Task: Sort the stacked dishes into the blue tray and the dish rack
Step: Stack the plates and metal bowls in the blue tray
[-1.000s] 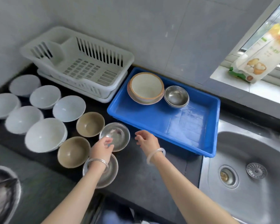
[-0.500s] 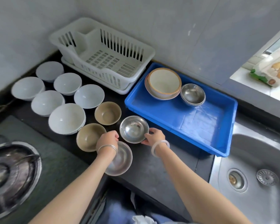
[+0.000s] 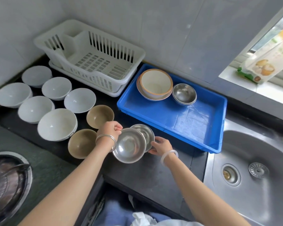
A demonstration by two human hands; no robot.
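Where steel bowls [image 3: 184, 94] nest, tray [image 3: 194, 128] holds ceramics [image 3: 155, 85] — stacked.

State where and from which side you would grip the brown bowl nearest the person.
I would pinch the rim of the brown bowl at its near edge, coming from above: it sits upright, mouth open, with a white bowl crowding its left and bare counter in front.

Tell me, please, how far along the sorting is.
Done: cream bowls and steel bowls sit in the blue tray. In hand: left hand grips the near steel bowl, right hand the far steel bowl. Left: six white bowls, two brown bowls; dish rack empty.
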